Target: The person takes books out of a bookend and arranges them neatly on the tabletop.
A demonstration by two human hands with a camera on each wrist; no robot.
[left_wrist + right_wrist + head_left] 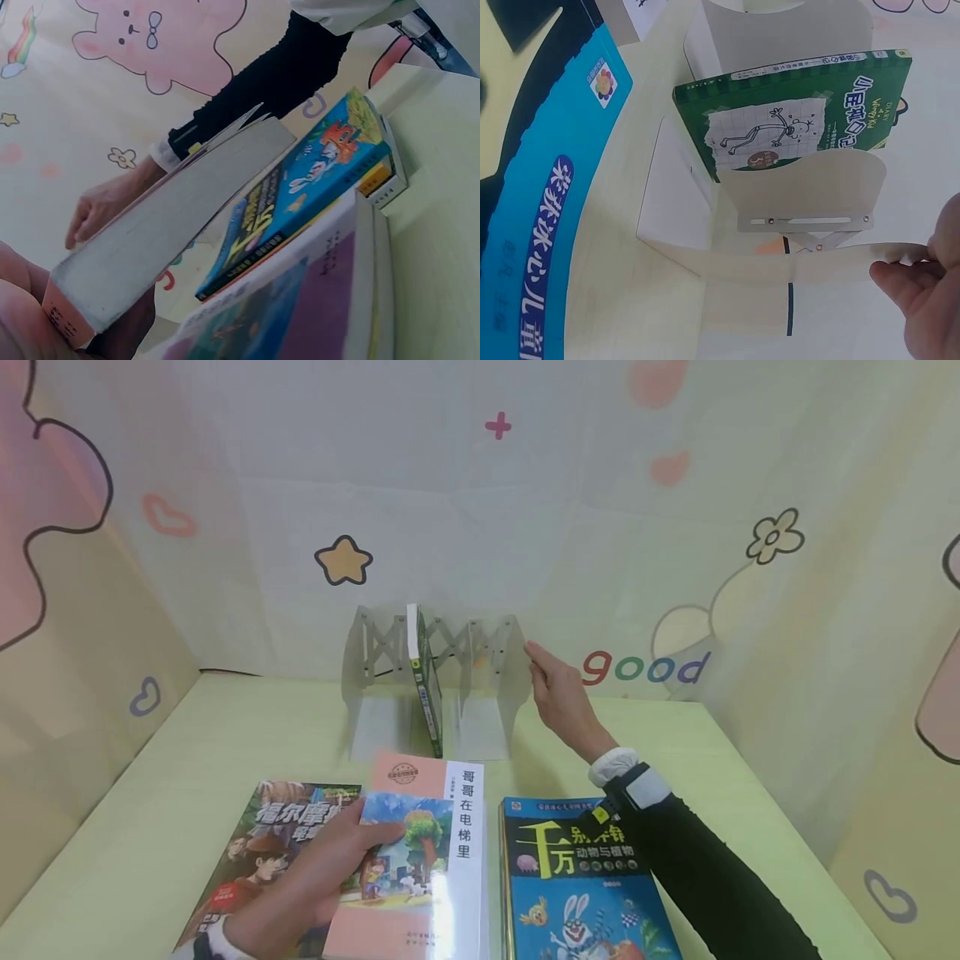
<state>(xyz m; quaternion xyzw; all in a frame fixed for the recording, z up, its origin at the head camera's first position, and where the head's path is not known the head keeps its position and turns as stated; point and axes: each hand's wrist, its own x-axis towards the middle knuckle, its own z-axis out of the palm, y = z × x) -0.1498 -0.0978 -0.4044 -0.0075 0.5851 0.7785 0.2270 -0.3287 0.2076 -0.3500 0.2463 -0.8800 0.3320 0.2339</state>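
Note:
My left hand grips a thick pink-and-white book by its left side, thumb across the picture on its cover. In the left wrist view the page block of this book faces the camera. Farther back stands a grey metal expandable bookend with upright plates on a crisscross frame. My right hand pinches the edge of its right end plate between thumb and fingers. One green book stands leaning within the bookend, its spine toward me.
Left of the held book lies a comic-style book, partly covered by my left arm. A pile topped by a blue book lies at the right, under my right forearm. Behind the pale yellow table hangs a printed curtain.

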